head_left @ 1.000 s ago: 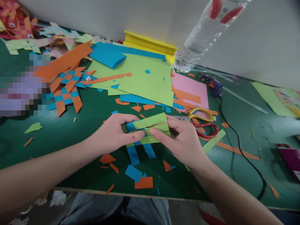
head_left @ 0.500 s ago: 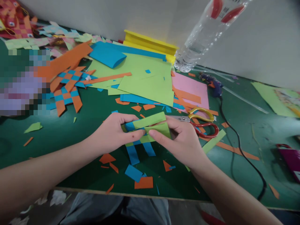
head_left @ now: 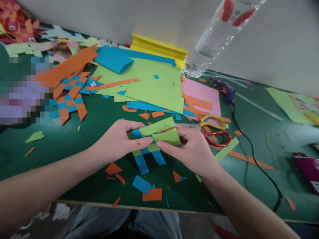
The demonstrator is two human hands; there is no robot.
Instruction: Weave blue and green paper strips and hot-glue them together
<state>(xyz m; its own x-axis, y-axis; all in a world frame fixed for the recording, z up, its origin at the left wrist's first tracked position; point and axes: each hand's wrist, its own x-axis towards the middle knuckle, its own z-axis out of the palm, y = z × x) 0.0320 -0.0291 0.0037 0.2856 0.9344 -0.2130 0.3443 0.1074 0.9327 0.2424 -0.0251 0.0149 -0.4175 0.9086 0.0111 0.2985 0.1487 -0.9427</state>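
Between my hands is a small weave of blue and green paper strips [head_left: 164, 136]. My left hand [head_left: 124, 137] pinches its left side, thumb on top and fingers behind. The right side is gripped by my right hand [head_left: 190, 147], its thumb close to the left thumb near the middle. Two green strip ends stick out to the right, and two blue ends [head_left: 141, 163] hang down toward me. The fingers behind the paper are partly hidden. Just beyond my right hand lie scissors [head_left: 216, 137] with one yellow and one red handle loop.
Green, blue and pink paper sheets [head_left: 157, 93] lie at the back. Finished blue-orange weaves [head_left: 71, 104] are at left. A plastic bottle [head_left: 209, 43], a glue gun [head_left: 225, 91] with a black cord and a purple item [head_left: 306, 169] stand or lie rightward. Paper scraps litter the green table [head_left: 82, 179].
Both hands stay on the woven strips with almost the same grip. The right thumb has slid very slightly left, and the camera view has shifted a little.
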